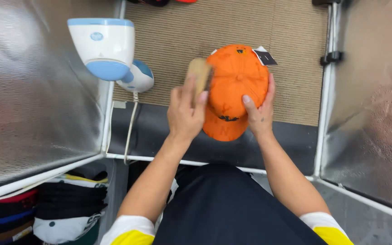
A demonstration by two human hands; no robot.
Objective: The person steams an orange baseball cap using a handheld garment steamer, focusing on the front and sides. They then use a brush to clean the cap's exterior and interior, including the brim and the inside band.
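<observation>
An orange baseball cap (235,86) lies crown up on a ribbed beige mat (286,31), its brim toward me and a black tag (266,57) at its far edge. My left hand (185,111) grips a wooden brush (199,75), pressed against the cap's left side and blurred. My right hand (259,109) rests on the cap's right side, fingers spread over the crown, steadying it.
A white and blue handheld steamer (103,47) hangs at the left, its round base (137,78) and cord (130,131) below. Silver reflective panels (32,90) on white frames wall both sides. A stack of folded caps (60,204) sits at the lower left.
</observation>
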